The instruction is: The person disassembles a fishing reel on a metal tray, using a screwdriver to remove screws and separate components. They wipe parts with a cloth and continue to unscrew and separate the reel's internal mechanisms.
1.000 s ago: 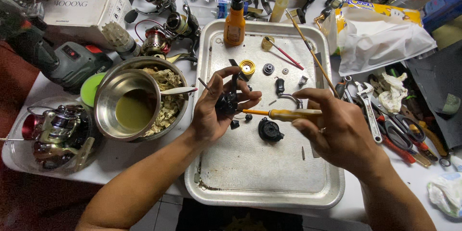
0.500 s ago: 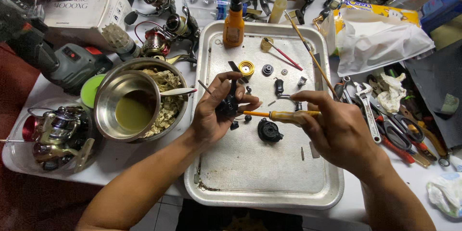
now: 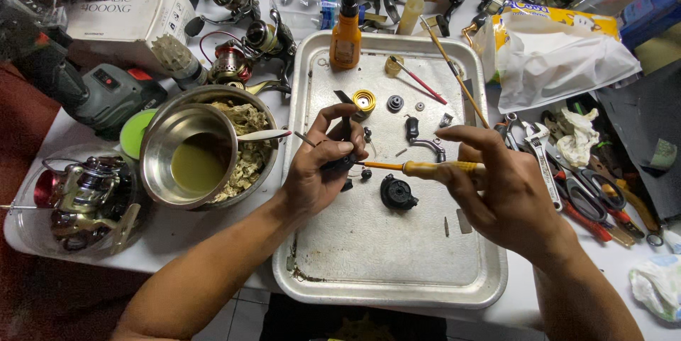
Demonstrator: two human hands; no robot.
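Observation:
My left hand (image 3: 320, 171) grips a small black fishing-reel part (image 3: 344, 148) above a metal tray (image 3: 397, 270). My right hand (image 3: 507, 195) holds a screwdriver with a yellow handle (image 3: 433, 168), its orange shaft and tip pointing left into the black part. On the tray below the screwdriver lies a black round reel cover (image 3: 397, 193). Further back on the tray lie a yellow spool piece (image 3: 364, 100), a dark gear (image 3: 395, 103), a small washer (image 3: 420, 106) and a black bent arm (image 3: 413, 130).
Left of the tray stands a steel bowl (image 3: 186, 146) of yellowish liquid inside a bowl of rags. An orange bottle (image 3: 345, 36) stands at the tray's back edge. Several reels, a power drill (image 3: 92, 96), a white box, pliers and wrenches (image 3: 567, 185) and a plastic bag (image 3: 560, 57) surround it.
Both hands have stayed over the tray's middle; the screwdriver tip stays at the black part, and my left fingers shifted slightly around it.

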